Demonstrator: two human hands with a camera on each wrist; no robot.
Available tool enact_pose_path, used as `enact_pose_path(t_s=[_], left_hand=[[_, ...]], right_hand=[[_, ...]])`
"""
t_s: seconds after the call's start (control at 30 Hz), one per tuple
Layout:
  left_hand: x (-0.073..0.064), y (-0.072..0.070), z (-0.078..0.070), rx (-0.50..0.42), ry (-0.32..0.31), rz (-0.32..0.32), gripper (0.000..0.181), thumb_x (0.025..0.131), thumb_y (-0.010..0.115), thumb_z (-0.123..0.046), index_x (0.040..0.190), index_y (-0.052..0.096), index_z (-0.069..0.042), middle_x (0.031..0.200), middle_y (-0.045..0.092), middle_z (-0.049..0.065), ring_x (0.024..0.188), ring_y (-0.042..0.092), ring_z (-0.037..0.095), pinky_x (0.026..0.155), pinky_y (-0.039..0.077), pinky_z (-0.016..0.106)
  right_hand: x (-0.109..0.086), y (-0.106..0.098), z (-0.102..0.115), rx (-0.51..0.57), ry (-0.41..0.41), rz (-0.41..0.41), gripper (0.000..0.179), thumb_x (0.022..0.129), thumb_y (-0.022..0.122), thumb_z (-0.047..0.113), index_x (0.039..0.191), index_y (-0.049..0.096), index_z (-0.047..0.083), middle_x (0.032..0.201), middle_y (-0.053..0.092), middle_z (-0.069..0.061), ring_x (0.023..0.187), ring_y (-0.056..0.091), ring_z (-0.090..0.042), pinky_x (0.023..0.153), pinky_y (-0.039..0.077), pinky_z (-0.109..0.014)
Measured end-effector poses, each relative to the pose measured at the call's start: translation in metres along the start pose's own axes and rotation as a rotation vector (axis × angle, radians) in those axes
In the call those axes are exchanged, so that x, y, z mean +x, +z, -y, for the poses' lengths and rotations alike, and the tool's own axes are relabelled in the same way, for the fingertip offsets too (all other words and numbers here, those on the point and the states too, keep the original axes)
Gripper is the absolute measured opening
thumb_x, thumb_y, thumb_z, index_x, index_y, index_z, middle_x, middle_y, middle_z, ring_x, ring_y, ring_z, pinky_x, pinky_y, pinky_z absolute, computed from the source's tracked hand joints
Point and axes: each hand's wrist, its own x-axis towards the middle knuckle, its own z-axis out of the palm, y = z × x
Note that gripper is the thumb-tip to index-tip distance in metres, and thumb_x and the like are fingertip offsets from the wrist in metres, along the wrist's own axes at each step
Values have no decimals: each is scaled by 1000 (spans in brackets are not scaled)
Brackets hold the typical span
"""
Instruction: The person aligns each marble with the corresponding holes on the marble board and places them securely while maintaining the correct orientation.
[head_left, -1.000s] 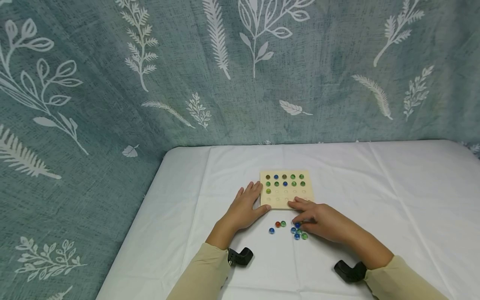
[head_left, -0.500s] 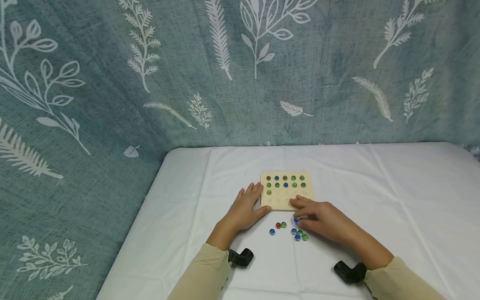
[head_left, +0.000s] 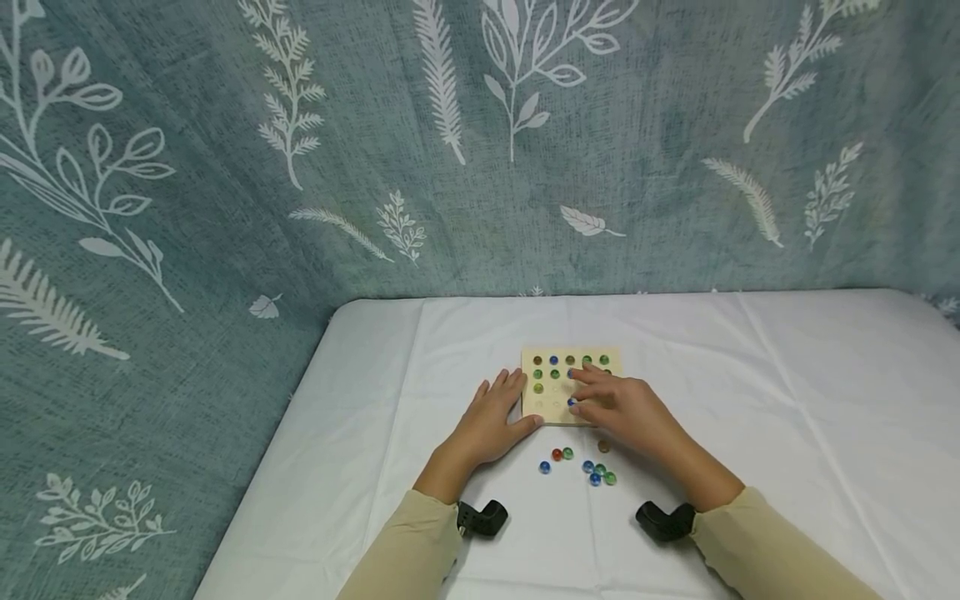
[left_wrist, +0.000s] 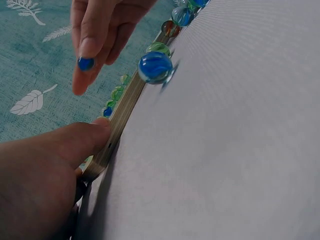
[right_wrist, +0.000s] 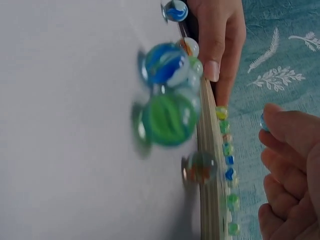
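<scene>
My right hand (head_left: pixel 637 412) hovers above the wooden board (head_left: pixel 546 415), pinching a blue marble (left_wrist: pixel 85 63) between thumb and fingertips. In the right wrist view only a sliver of that blue marble (right_wrist: pixel 263 123) shows. My left hand (head_left: pixel 483 421) rests against the board's left side with fingers straight, the thumb at its front left corner. Marbles fill the visible spots of the two back rows, and one yellow-green marble (head_left: pixel 538 388) sits at the left of the third row. My right hand hides some of the board's right part.
Loose marbles lie on the white cloth in front of the board: a red one (head_left: pixel 557 455) beside a green one (head_left: pixel 567 453), a blue one (head_left: pixel 544 467) to their left, a brownish one (head_left: pixel 603 447), and a blue and green cluster (head_left: pixel 595 479). A leaf-patterned curtain (head_left: pixel 450 250) hangs behind.
My right hand has picked the blue marble up from the cluster and carried it forward and left over the board. The brownish marble has come into sight. My left hand stays put.
</scene>
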Motion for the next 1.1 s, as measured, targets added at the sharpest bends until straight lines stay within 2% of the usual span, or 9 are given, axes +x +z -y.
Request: enact_pose_path(t_s=[0.43,0.67,1.1], left_hand=[[0,0,1,31,8,12,79,97,52,-54,158,22,-14,164,21,-1,153,10,16,127,6,40],[1,0,2,32,21,2,80,95,56,-52,158,23,-13,164,22,1,153,11,17,126,8,42],[2,1,1,59,29,-29,79,93,58,-49,157,26,-13,162,26,0,152,17,18,126,12,42]], right_hand=[[26,27,17,-104,77,10,22,90,71,23,104,78,8,143,55,-11,143,38,-35,115,29,-62],[30,35,25,-190,79,21,22,90,71,23,103,78,6,144,54,-13,142,38,-35,111,38,-59],[32,42,31,-301,48,33,15,88,74,20,97,78,9,145,53,-12,144,37,-33,108,43,-57]])
